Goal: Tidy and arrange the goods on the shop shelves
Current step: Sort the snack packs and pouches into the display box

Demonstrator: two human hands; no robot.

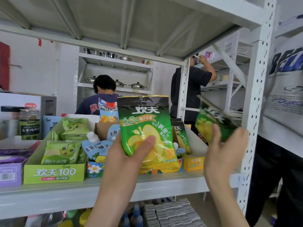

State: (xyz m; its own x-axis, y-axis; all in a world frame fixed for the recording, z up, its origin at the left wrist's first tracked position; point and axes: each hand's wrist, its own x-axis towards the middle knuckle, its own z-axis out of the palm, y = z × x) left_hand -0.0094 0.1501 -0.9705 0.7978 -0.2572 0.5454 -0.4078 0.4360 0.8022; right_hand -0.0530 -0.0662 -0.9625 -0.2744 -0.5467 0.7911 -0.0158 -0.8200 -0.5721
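My left hand [129, 154] grips a green snack bag with a yellow fruit picture [146, 126], held upright in front of the shelf, thumb across its lower front. My right hand [224, 149] holds a second green bag of the same kind [211, 122], tilted and blurred, near the right shelf post. Behind the first bag, an open yellow display box [193, 163] holds more of these bags [181, 135] standing upright.
On the white shelf board [147, 185], a green display box [54, 174] of light green packets, blue-white spouted pouches [96, 148], a purple box [9, 169] and a jar [30, 125]. Perforated white post [255, 112] at right. One person stands close at right, two others behind the shelf.
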